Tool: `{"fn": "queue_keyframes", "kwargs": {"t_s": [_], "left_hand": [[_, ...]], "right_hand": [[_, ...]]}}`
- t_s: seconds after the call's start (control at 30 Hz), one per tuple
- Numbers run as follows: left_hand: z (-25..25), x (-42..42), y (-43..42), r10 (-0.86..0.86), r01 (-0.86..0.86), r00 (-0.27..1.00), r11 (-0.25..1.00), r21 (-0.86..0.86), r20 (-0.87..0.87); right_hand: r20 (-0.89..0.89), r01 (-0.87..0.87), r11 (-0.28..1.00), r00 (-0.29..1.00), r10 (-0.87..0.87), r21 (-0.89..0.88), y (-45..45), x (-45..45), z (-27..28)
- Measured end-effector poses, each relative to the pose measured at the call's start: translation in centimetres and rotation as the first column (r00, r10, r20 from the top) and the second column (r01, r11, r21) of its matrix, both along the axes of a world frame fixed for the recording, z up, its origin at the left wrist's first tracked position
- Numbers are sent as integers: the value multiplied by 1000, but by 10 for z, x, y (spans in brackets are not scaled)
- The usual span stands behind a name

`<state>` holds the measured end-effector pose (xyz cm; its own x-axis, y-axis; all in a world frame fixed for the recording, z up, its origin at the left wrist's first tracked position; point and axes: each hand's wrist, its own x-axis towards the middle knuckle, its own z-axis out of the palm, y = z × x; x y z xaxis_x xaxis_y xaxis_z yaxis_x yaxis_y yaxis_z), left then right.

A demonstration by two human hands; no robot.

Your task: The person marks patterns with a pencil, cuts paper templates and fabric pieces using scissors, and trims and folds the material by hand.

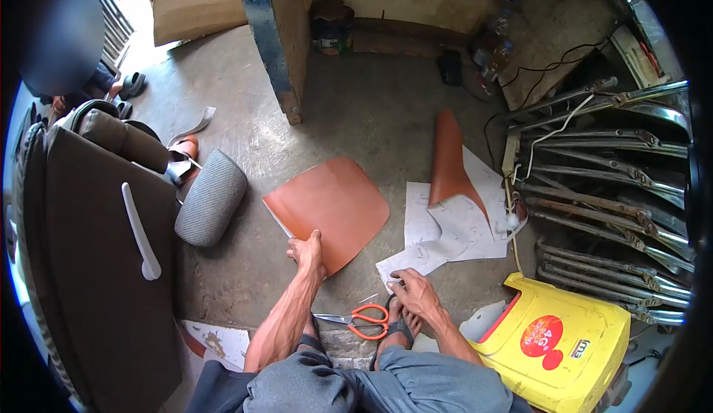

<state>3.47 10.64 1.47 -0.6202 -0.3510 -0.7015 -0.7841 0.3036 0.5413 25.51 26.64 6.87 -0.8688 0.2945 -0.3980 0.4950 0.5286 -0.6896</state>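
Observation:
A reddish-brown leatherette piece (334,209) with rounded corners lies in front of me, its pale underside showing along the left edge. My left hand (306,253) grips its near edge, thumb on top. To the right, my right hand (417,293) has its fingers curled at the near corner of a white-backed sheet (431,248); the fingertips partly hide that corner. The sheet's brown face (449,160) folds over at the far end. Between my feet lie scissors with orange handles (369,322), their blades pointing left.
A grey cushion (212,197) and a dark upholstered seat (111,257) stand on the left. Stacked metal frames (609,205) and a yellow plastic container (557,342) are on the right. Ahead rises a blue post (271,34). Another person (96,86) sits at the far left.

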Motion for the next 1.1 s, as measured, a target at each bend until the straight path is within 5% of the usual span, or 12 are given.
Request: {"fn": "queue_keyframes", "kwargs": {"t_s": [0.13, 0.23, 0.33, 0.4, 0.43, 0.47, 0.53, 0.57, 0.7, 0.73, 0.93, 1.1], "left_hand": [[-30, -1, -10, -104, 89, 993, 966, -243, -48], [-27, -8, -18, 38, -31, 999, 951, 308, -19], [-5, -25, -4, 34, -151, 987, 504, 850, 154], [-8, -39, -5, -42, -27, 997, 600, 799, 65], [-3, -48, -11, -271, 371, 917, 847, 380, -292], [3, -55, -18, -591, 561, 673, 800, -213, -446], [16, -81, -54, -801, 355, 384, 588, -727, -460], [39, -93, -69, -871, 331, 431, 395, -857, -236], [46, -141, -157, -868, 485, 426, -20, -874, 256], [18, -153, -185, -912, 346, 338, -112, -931, 235], [105, -172, -181, -946, 611, 322, 243, -753, -43], [189, -154, -178, -964, 869, 195, 256, -423, -182]], "right_hand": [[-133, 215, 964, 972, -196, 155, 23, 18, -14], [-145, 295, 929, 953, -268, 224, 42, 24, -22], [-130, 338, 909, 940, -315, 243, 59, 15, -22], [-125, 350, 908, 936, -329, 232, 60, 10, -20], [-149, 348, 908, 936, -320, 235, 61, 6, -18], [-169, 346, 906, 935, -311, 243, 62, 5, -15], [-158, 352, 908, 933, -322, 228, 61, 3, -13], [-148, 361, 908, 930, -336, 211, 58, 3, -12], [-152, 271, 944, 958, -244, 188, 34, 13, -24], [-153, 238, 956, 965, -213, 169, 26, 14, -28], [-233, 325, 925, 932, -279, 196, 22, 13, -24], [-232, 617, 700, 786, -573, 360, 68, 22, -44]]}}
